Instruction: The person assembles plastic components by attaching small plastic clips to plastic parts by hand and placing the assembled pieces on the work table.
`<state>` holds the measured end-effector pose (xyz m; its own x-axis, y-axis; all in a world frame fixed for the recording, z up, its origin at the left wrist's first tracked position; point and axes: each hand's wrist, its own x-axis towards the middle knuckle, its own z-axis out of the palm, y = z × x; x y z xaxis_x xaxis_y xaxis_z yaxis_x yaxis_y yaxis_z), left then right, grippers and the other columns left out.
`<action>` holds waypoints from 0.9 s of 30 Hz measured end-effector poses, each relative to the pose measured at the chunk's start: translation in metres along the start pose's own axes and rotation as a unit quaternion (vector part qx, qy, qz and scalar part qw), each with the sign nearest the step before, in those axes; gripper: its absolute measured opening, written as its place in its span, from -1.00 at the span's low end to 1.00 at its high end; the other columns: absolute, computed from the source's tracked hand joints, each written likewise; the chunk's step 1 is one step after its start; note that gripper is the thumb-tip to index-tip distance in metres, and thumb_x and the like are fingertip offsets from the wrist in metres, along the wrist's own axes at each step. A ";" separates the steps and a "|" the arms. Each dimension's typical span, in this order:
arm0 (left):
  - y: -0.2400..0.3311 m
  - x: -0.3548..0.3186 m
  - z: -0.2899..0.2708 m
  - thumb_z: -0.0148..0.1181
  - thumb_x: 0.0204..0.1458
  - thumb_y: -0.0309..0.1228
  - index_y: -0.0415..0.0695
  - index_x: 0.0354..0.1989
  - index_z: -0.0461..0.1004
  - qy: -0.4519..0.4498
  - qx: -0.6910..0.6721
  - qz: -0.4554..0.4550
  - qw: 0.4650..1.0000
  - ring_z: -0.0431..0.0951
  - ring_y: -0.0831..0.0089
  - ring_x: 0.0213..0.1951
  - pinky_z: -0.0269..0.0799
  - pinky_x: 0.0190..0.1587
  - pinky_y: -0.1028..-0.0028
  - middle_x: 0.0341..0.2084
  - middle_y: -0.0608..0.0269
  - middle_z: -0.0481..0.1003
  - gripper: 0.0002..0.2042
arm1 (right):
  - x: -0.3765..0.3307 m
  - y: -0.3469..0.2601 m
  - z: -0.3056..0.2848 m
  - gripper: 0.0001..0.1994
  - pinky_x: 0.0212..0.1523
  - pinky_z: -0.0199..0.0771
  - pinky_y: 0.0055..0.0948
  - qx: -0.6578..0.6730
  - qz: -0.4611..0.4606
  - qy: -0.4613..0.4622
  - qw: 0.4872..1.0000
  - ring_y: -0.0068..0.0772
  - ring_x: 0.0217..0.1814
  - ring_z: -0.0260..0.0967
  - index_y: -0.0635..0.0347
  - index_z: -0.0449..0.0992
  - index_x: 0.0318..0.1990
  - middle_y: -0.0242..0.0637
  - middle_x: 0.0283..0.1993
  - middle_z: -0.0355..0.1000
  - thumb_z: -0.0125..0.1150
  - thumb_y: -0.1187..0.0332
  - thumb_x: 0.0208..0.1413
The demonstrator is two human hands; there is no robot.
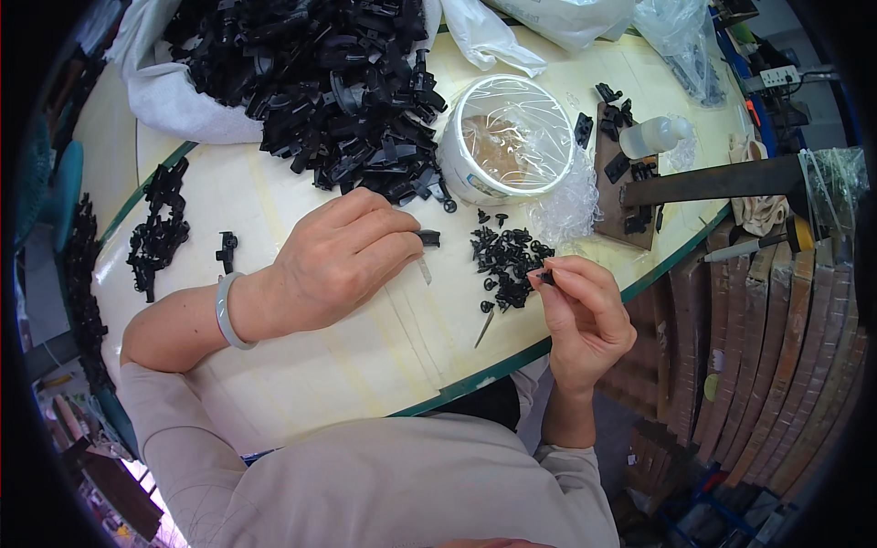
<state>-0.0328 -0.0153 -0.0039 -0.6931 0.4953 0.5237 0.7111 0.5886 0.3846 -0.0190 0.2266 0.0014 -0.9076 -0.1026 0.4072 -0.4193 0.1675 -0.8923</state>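
Note:
My left hand (352, 256), with a pale bangle (228, 310) at its wrist, is closed over the table around a black plastic part (428, 238). Only the end of that part shows past my fingers. To the right, my right hand (585, 320) pinches a small black plastic piece (546, 277) between thumb and fingertips. Just beside it lies a loose pile of small black pieces (502, 251), several of them with round heads. A thin metal strip (484, 330) rests below the pile. Another narrow strip (425, 270) shows under my left fingers.
A white sack (196, 105) spills a large heap of black parts (320, 82) at the back left. Beyond the small pile stands a white bucket (475, 178) covered in clear film. A squeeze bottle (653, 137) and a metal arm (713, 183) are at right; linked black parts (160, 228) lie left.

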 end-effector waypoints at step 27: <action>0.002 -0.003 -0.003 0.29 -0.22 -0.57 -0.20 -0.37 0.52 -0.018 -0.108 -0.096 0.989 0.44 0.34 -0.43 0.38 -0.41 0.46 -0.47 0.24 0.47 -0.82 | 0.061 -0.016 -0.005 -0.79 -0.28 0.44 -0.59 -0.173 -0.120 -0.059 0.976 -0.43 -0.29 0.46 0.33 0.55 -0.31 -0.13 -0.30 0.50 0.26 0.71 -0.18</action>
<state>-0.0285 -0.0173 -0.0028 -0.8184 0.4128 0.3997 0.5724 0.5257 0.6292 -0.0683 0.2226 0.0414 -0.7817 -0.2891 0.5526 -0.6209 0.4444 -0.6458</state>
